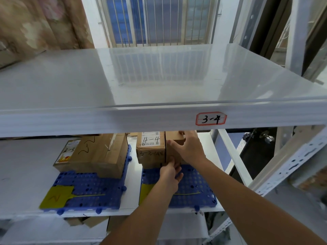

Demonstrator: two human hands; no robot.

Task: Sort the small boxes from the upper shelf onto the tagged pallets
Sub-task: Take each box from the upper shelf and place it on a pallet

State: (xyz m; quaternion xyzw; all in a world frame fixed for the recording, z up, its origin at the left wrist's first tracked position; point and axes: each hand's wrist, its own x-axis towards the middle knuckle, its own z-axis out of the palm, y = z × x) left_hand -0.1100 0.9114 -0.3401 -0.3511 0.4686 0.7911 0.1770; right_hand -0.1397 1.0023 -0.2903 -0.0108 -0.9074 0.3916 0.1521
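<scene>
A small brown cardboard box stands on the right blue pallet on the lower shelf, against a box marked "4-4". My right hand grips its top and right side. At its lower front corner, my left hand holds it from below. The left blue pallet carries two larger cardboard boxes. A yellow tag lies on the left pallet's front; another yellow tag on the right pallet is partly hidden by my left arm. The upper shelf shows bare white board.
The upper shelf's front rail bears a label "3-4". White metal uprights and a diagonal brace stand at the right. More cardboard boxes lie below the lower shelf. A barred window is behind.
</scene>
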